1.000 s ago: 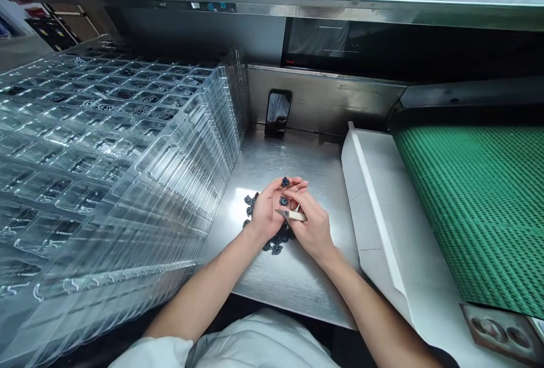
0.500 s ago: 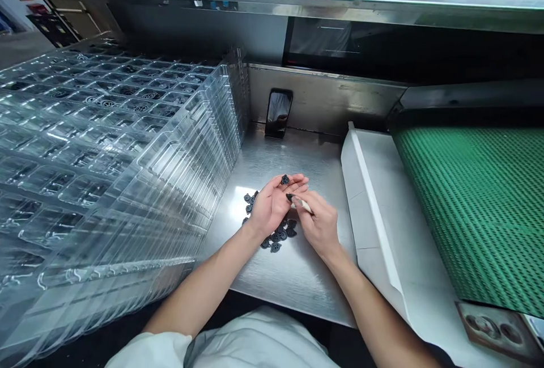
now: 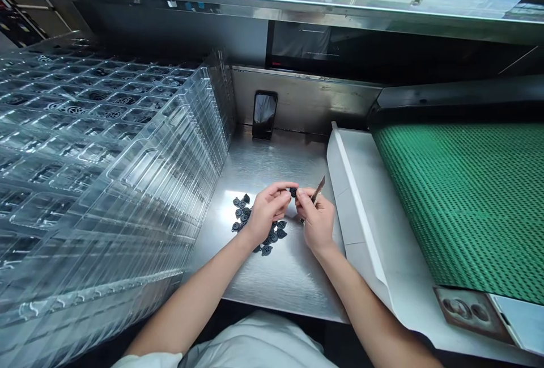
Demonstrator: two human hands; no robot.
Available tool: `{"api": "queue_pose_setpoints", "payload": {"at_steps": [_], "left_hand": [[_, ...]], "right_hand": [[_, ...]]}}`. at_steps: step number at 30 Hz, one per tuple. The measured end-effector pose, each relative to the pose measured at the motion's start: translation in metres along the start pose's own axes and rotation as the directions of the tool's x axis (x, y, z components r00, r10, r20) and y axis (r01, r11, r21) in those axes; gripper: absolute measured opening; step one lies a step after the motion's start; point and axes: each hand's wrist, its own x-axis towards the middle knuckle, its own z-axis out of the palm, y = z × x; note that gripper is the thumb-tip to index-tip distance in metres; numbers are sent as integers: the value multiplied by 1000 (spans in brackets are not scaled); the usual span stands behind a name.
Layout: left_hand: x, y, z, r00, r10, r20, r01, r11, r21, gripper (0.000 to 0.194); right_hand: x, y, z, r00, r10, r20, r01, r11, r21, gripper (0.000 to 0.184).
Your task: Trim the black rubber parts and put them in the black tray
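Observation:
In the head view, my left hand (image 3: 264, 215) pinches a small round black plastic part (image 3: 293, 191) between thumb and fingertips. My right hand (image 3: 318, 223) meets it from the other side, thumb and forefinger touching the same part. A thin craft knife (image 3: 319, 187) is tucked in my right hand, its blade pointing up and away; the fingers partly cover its handle. Below and left of my hands, several similar black parts (image 3: 267, 250) lie in a loose cluster on the metal worktop (image 3: 280, 288), some of them hidden by my left hand.
Tall stacked clear plastic trays (image 3: 170, 141), with black parts in their pockets, stand on the left. A phone (image 3: 264, 115) leans against the back metal wall. On the right are a white chute (image 3: 361, 203) and a green conveyor belt (image 3: 467, 198). A metal shelf edge (image 3: 297, 13) crosses above.
My left hand went from an open palm carrying a part to a pinch. My right hand turned the knife blade upward and came to the part. The view shifted slightly right.

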Motion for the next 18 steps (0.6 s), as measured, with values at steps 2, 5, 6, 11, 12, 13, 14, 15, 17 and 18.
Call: {"api": "queue_pose_setpoints", "payload": {"at_steps": [2, 5, 6, 11, 12, 13, 14, 15, 17, 18], "left_hand": [[0, -3, 0, 998, 45, 40, -48, 996, 78, 41], [1, -6, -3, 997, 51, 57, -57, 992, 113, 42], [1, -6, -5, 997, 40, 62, -46, 993, 108, 42], [1, -3, -8, 993, -50, 110, 48, 999, 27, 38], [1, -2, -8, 991, -63, 115, 63, 998, 6, 37], [0, -1, -7, 991, -73, 115, 75, 997, -15, 36], [0, -1, -7, 991, -79, 109, 83, 996, -36, 36], [0, 0, -6, 992, -81, 96, 86, 995, -54, 35], [-1, 2, -5, 994, -86, 64, 90, 993, -75, 36], [-1, 2, -4, 994, -91, 52, 95, 992, -82, 36]], "right_hand": [[0, -2, 0, 1000, 10, 4, -10, 1000, 12, 41], [0, -6, 0, 1000, -4, 20, 4, 1000, -1, 41], [0, -7, 1, 999, -13, 32, 13, 1000, -5, 41], [0, -10, 1, 998, -22, 53, 21, 1000, 16, 35], [0, -10, 0, 999, -19, 46, 19, 1000, 18, 33], [0, -11, 0, 999, -19, 43, 18, 1000, 17, 32], [0, -11, 0, 999, -21, 44, 20, 1000, 14, 30], [0, -11, 0, 999, -25, 46, 24, 1000, 10, 28], [0, -12, -1, 998, -27, 53, 27, 1000, 3, 25], [0, -11, -1, 998, -20, 54, 20, 1000, 4, 24]]}}
